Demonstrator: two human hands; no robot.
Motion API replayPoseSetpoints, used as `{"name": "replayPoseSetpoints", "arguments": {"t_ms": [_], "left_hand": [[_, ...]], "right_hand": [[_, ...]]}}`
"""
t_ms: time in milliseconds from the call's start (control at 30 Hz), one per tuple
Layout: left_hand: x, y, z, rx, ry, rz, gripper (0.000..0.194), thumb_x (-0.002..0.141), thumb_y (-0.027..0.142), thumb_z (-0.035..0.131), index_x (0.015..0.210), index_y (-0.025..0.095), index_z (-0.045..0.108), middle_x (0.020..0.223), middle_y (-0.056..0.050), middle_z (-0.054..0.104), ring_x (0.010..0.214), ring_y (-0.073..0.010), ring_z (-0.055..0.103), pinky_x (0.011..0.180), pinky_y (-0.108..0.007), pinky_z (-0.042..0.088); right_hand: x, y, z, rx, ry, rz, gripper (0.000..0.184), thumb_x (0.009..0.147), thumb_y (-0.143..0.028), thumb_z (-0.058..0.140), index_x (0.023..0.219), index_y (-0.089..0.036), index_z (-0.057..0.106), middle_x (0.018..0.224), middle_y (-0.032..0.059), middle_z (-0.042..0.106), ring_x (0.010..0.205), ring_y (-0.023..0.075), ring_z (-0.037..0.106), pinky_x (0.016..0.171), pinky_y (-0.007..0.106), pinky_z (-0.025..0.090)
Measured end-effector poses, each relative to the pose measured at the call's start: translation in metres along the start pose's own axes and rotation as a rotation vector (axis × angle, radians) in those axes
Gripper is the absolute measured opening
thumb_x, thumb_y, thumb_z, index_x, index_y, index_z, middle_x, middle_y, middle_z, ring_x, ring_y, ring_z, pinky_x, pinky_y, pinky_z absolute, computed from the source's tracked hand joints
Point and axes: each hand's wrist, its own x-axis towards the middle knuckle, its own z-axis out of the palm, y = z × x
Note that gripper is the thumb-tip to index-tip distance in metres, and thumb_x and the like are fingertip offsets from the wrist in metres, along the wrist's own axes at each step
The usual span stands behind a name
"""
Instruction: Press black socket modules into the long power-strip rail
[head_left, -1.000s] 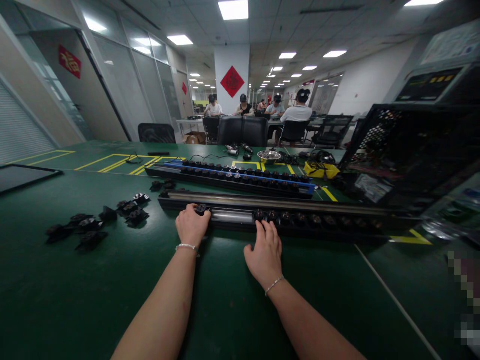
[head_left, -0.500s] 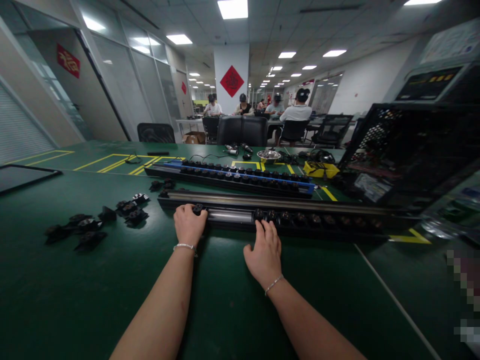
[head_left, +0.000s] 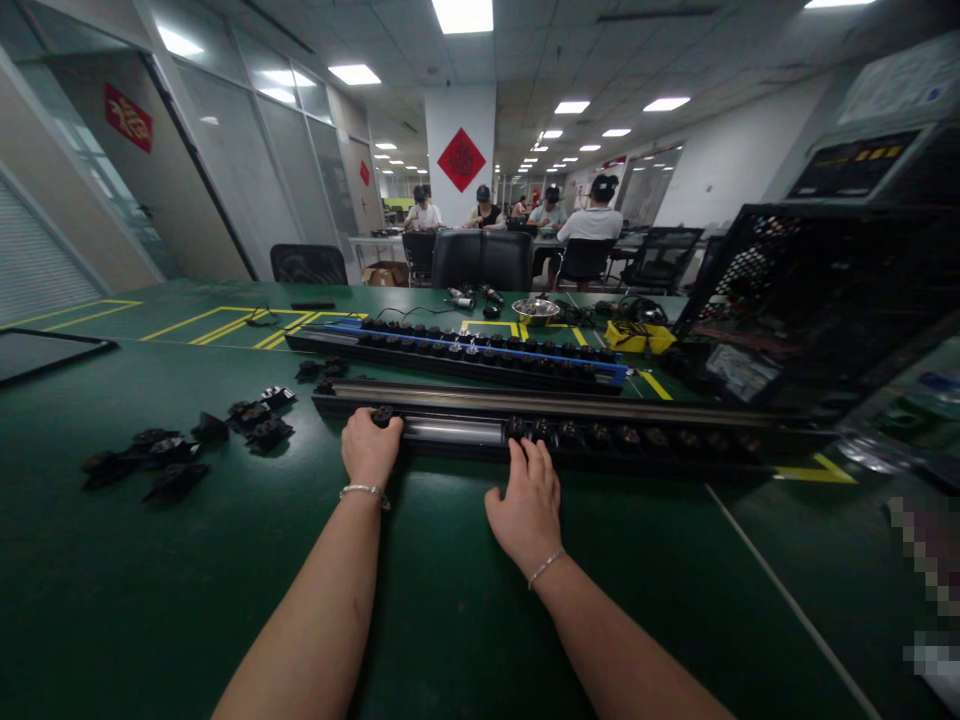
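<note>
A long black rail [head_left: 451, 431] with a bare metallic channel lies across the table in front of me. My left hand [head_left: 371, 447] is closed around a small black socket-like module [head_left: 383, 415] at the rail's left end; its thumb hides part of the module. Along the right half of the channel sits a row of similar black modules [head_left: 568, 434]. My right hand [head_left: 526, 497] has its fingers stretched out, the tips at the rail's near edge below the leftmost module of that row, thumb apart.
Several loose black modules [head_left: 161, 450] lie on the green table [head_left: 442, 600] to the left. Behind the rail is a second rail with a blue strip [head_left: 525, 357]. A metal bowl [head_left: 535, 309], a yellow box [head_left: 640, 337] and a black open-frame case [head_left: 817, 300] stand farther right.
My left hand has slid slightly left along the rail with the module. My right hand stays at nearly the same spot. The view has shifted a little.
</note>
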Motion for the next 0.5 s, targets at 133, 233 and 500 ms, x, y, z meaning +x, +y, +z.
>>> {"name": "replayPoseSetpoints", "arguments": {"t_ms": [133, 233, 500], "left_hand": [[0.006, -0.005, 0.001, -0.050, 0.000, -0.048, 0.036, 0.070, 0.038, 0.053, 0.100, 0.019, 0.056, 0.101, -0.012, 0.065, 0.099, -0.0271, 0.058, 0.085, -0.038, 0.044], [0.009, -0.008, 0.003, -0.074, 0.002, -0.072, 0.035, 0.070, 0.036, 0.054, 0.100, 0.019, 0.055, 0.100, -0.011, 0.065, 0.098, -0.0262, 0.058, 0.085, -0.037, 0.045], [0.014, -0.012, 0.008, -0.143, 0.018, -0.107, 0.037, 0.069, 0.032, 0.055, 0.102, 0.018, 0.053, 0.099, -0.009, 0.064, 0.093, -0.0223, 0.060, 0.085, -0.034, 0.045]], "right_hand": [[0.000, 0.001, 0.001, -0.010, 0.004, -0.007, 0.062, 0.072, -0.019, 0.043, 0.133, -0.013, 0.040, 0.142, 0.0104, 0.036, 0.135, 0.0238, 0.019, 0.108, 0.042, 0.022], [0.000, 0.001, 0.002, -0.011, 0.004, -0.011, 0.062, 0.072, -0.018, 0.043, 0.133, -0.012, 0.040, 0.141, 0.0109, 0.035, 0.135, 0.0237, 0.019, 0.107, 0.042, 0.022], [0.000, 0.000, 0.001, -0.005, 0.000, -0.005, 0.062, 0.071, -0.018, 0.043, 0.133, -0.012, 0.040, 0.141, 0.0106, 0.036, 0.135, 0.0236, 0.019, 0.107, 0.042, 0.023]]}}
